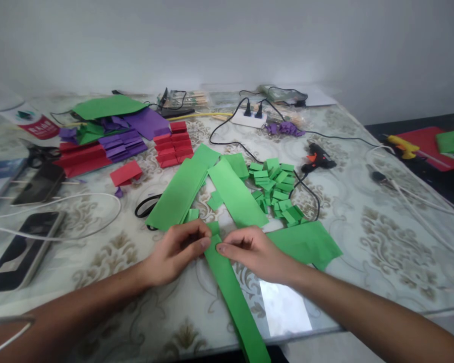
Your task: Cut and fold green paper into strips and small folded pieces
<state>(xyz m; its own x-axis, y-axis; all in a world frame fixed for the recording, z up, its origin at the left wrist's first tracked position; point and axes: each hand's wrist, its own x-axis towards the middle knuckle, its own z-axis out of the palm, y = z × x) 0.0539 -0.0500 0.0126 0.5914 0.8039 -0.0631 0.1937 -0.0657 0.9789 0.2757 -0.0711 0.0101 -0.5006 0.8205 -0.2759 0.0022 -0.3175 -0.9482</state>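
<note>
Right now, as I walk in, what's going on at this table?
The left hand and right hand pinch the far end of a long green strip, which runs down to the table's near edge. Beyond them lie wider green pieces and a heap of small folded green ones. Folded red pieces sit farther back.

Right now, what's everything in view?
Held strip: one, green, between hands
Wide strips: several, green, centre
Small pieces: many, green, centre right
Red pieces: several, red, both sides
Purple pieces: several, purple, back
Phones: two, dark, left
Cup: one, white/red, back left
Scissors: two, black, left
Power strip: one, white, back
Glue guns: two, black/yellow, right
Sticks: many, tan, back
Cables: several, black/white/yellow, table
Tabletop: one, pale patterned, beneath
Left hand: one, bare, on strip
Right hand: one, bare, on strip
</note>
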